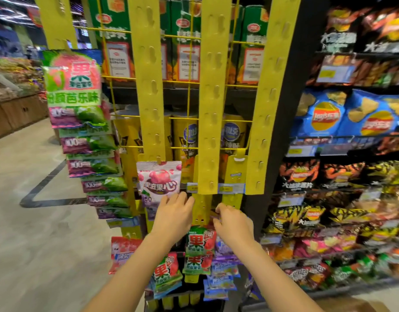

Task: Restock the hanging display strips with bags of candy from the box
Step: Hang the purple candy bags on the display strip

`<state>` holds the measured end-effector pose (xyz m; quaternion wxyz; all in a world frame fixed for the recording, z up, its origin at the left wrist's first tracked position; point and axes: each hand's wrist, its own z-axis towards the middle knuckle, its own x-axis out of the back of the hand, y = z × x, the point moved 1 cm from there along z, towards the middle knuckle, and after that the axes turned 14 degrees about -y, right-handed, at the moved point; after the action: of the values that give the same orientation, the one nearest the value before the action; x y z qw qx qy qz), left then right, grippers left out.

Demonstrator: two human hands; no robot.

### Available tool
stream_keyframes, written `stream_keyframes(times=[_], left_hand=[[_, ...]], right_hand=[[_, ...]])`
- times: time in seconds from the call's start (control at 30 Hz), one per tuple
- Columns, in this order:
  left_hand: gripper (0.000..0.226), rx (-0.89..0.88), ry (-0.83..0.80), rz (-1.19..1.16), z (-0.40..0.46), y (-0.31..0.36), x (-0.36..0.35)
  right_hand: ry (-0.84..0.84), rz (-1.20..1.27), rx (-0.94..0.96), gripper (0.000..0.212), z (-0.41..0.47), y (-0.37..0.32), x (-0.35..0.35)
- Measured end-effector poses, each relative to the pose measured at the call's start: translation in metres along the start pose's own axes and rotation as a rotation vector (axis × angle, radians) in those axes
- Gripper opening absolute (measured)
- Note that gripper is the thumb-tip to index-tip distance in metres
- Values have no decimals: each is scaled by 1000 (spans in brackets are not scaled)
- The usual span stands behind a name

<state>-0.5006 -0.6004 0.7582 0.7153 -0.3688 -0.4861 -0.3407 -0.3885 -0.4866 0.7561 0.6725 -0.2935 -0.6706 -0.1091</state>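
Note:
Several yellow hanging strips (213,91) run down the front of a yellow wire rack. A pink and white candy bag (159,180) hangs low on the second strip. My left hand (173,216) reaches up with straight fingers and touches that bag's bottom edge. My right hand (234,225) is at a short lower strip (201,211), fingers curled, pinching the top corner of a green and red candy bag (199,242). More bags hang below it. The leftmost strip carries a column of green and purple bags (74,86).
Shelves of crisp bags (342,118) fill the right side. Boxes and yellow tins stand behind the wire rack (187,37). Open aisle floor (36,233) lies to the left, with wooden produce stands beyond. A brown cardboard edge (347,306) shows at the bottom right.

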Motion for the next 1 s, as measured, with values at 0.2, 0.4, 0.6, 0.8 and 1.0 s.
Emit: stream_keyframes(times=[0.2, 0.4, 0.6, 0.8, 1.0], left_hand=[[40, -86, -78, -37, 14, 62, -18], [46, -193, -170, -68, 41, 163, -39], [45, -226, -249, -99, 63, 286, -53], [45, -223, -433, -173, 75, 404, -71], [43, -182, -677, -196, 74, 486, -98]], right_hand=[[-34, -168, -119, 32, -15, 75, -1], [-107, -223, -248, 40, -44, 180, 1], [-224, -236, -315, 39, -77, 303, -1], [-367, -299, -352, 45, -111, 433, -17], [-557, -205, -455, 49, -143, 528, -41]])
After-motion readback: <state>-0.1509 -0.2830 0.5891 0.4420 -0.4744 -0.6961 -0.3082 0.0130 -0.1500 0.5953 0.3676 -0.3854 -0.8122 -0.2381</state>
